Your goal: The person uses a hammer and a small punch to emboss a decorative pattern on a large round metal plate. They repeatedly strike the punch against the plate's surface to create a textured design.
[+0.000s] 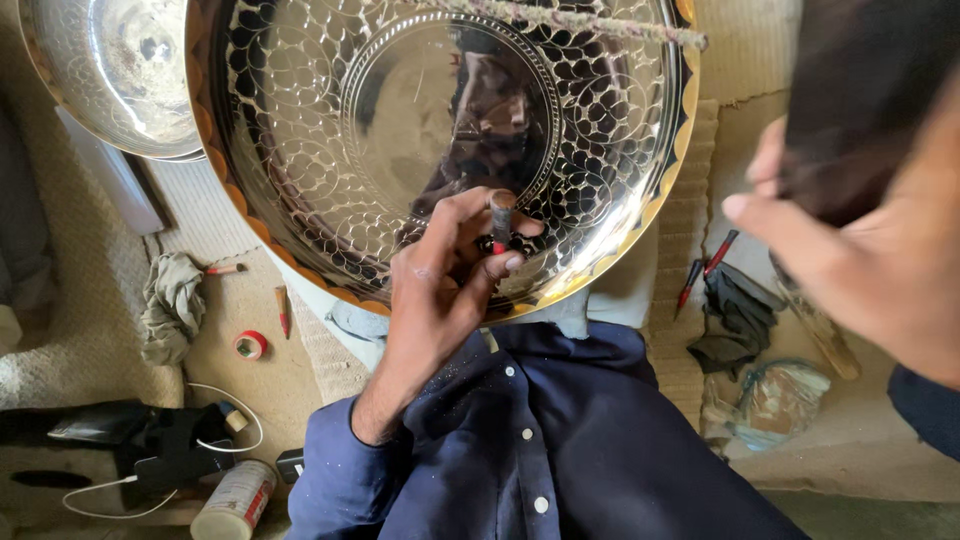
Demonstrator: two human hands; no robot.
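A large round metal plate (300, 150) with an engraved scale pattern and a golden scalloped rim leans on my lap. My left hand (445, 285) pinches a short metal punch (501, 212) upright against the lower part of the plate's face. Raised close to the camera at the right and blurred, my right hand (860, 270) is wrapped around a dark object (860, 90); I cannot tell what that object is. A blue buttoned shirt (540, 440) covers my arm and body below the plate.
A second shiny metal bowl (120, 70) sits at the top left. On the mat lie a grey rag (170, 305), a red tape roll (250, 345), small red-tipped tools (283, 310), a can (235, 500), red pens (705, 265), a dark cloth (740, 315) and a plastic bag (780, 400).
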